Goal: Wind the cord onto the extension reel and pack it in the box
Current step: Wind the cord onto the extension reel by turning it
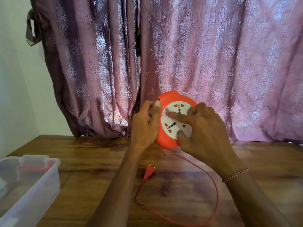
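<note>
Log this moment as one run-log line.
step: winding | left hand: grips reel rim | right hand: fingers on socket face | cord, plug: loose on table | box: open

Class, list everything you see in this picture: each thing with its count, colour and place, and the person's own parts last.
Round orange plastic extension reel with white socket face: one, held upright above the table.
Thin red cord: one, looping loose across the table.
Orange two-pin plug: one, lying on the table.
Clear plastic box: one, left edge of the table.
Brown wooden table: one.
Purple patterned curtain: behind.
Left hand: grips the reel's rim.
Right hand: fingers on the socket face.
</note>
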`<state>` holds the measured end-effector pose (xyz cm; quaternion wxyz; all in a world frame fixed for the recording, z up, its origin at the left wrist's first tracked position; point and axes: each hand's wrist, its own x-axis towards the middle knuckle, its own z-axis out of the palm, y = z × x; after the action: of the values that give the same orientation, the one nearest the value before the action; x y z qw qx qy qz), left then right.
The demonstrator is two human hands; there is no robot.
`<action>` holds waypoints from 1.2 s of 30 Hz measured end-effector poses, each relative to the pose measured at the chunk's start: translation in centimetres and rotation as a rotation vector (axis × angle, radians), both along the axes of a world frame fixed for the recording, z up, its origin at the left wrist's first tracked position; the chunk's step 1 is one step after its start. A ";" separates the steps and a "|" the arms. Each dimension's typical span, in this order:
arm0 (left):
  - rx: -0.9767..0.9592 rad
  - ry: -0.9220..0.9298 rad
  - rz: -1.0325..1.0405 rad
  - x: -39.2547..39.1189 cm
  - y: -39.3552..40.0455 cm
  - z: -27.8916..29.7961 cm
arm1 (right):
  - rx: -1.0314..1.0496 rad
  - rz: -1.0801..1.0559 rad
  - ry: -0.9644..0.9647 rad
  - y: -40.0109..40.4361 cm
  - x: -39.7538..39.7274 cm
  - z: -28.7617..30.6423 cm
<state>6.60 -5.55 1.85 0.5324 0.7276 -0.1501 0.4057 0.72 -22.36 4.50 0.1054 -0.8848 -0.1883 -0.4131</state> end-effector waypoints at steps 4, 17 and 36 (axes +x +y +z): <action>-0.022 -0.006 -0.006 0.0 0.0 0.2 | 0.135 -0.093 -0.004 0.7 0.1 -0.1; -0.029 -0.006 0.009 0.2 0.3 0.1 | -0.138 0.242 -0.011 -0.9 0.3 0.8; -0.032 -0.010 -0.019 0.0 -0.3 0.0 | 0.083 -0.107 0.010 0.5 -0.3 0.2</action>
<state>6.60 -5.85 1.82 0.5469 0.7156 -0.1531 0.4067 0.45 -21.84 4.72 0.1204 -0.8905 -0.1229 -0.4212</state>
